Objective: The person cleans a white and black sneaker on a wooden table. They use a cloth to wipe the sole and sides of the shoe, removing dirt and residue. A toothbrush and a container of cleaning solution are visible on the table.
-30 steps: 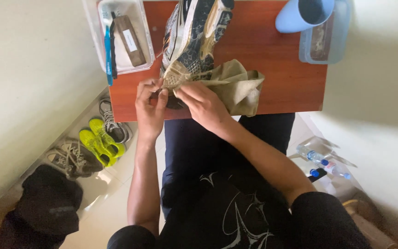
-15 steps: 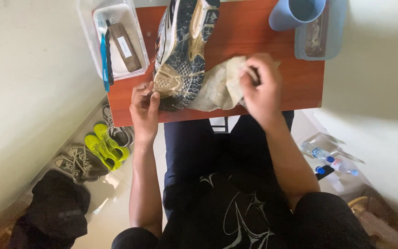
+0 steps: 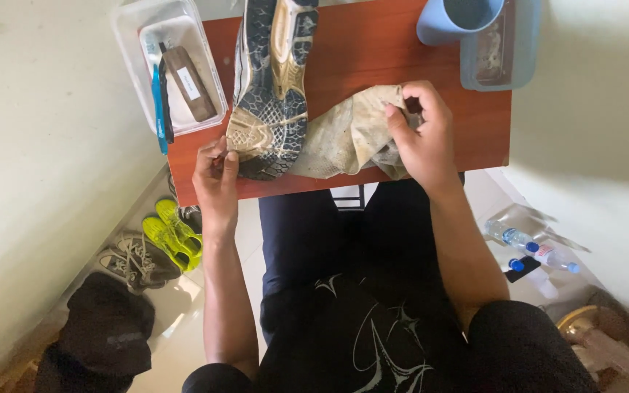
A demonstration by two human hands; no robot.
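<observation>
while the left hand [image 3: 216,171] pins the shoe [image 3: 271,80] sole-up by its near end, the right hand [image 3: 420,135], pinching the cloth [image 3: 343,135], should bunch it firmly.

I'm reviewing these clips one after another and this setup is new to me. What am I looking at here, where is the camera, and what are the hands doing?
There is no machine: a seated person works with bare hands, and the one camera sits on their head, looking straight down. The reddish-brown table is at the top and their lap is below. On the table a shoe lies sole up. The left hand rests at the shoe's near end. The right hand grips a stained beige cloth lying beside the shoe. At the table's left corner is a clear plastic box holding a brown brush; at the right, a blue cup stands by a blue container. Other shoes and bottles lie on the floor.
</observation>
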